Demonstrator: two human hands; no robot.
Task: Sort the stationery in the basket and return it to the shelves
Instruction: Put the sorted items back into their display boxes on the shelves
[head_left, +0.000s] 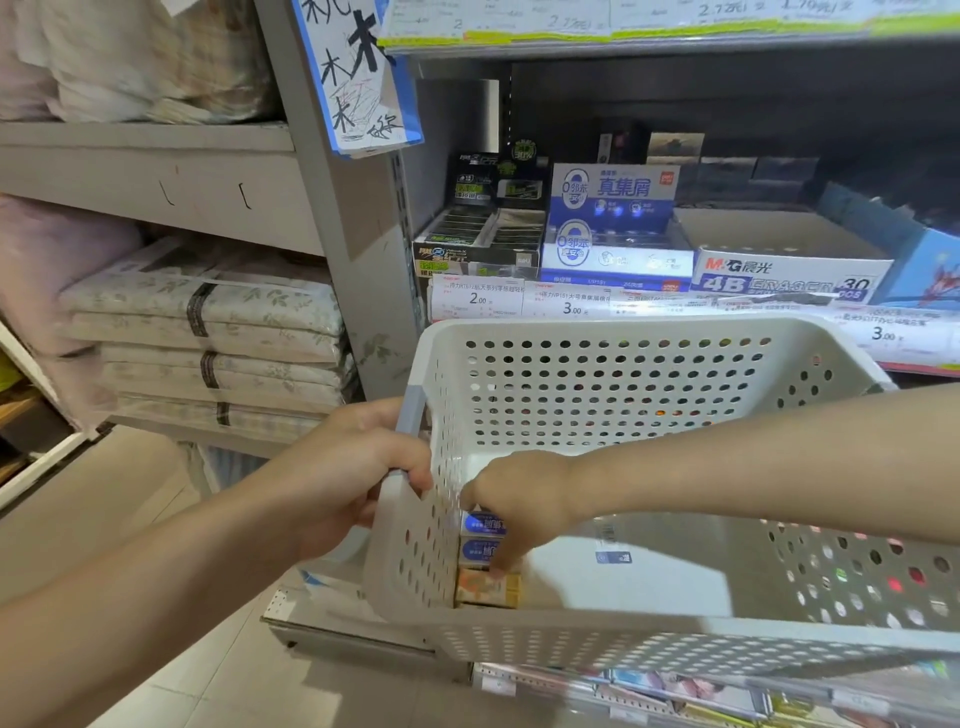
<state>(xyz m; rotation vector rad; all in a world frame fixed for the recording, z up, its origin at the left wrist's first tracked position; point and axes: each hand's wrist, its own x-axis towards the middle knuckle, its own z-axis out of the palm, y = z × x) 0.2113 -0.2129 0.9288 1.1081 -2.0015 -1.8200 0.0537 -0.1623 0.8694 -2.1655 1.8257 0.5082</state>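
A white perforated basket (597, 395) is held up in front of a stationery shelf. My left hand (358, 467) grips its grey handle at the left rim. My right hand (519, 506) reaches down inside the basket at its left corner, fingers curled down onto small boxed erasers. Two blue-and-white eraser boxes (480, 535) lie there above an orange-yellow box (485, 590); which one my fingertips pinch is hidden. A flat clear-wrapped white pack (649, 566) lies on the basket floor.
Behind the basket the shelf holds a black eraser display box (478, 244), a blue-and-white one (615, 228), an open 4B eraser carton (789, 260), with price tags (478, 299) along the shelf edge. Folded bedding (208, 332) fills the left shelves. A lower shelf (675, 691) sits under the basket.
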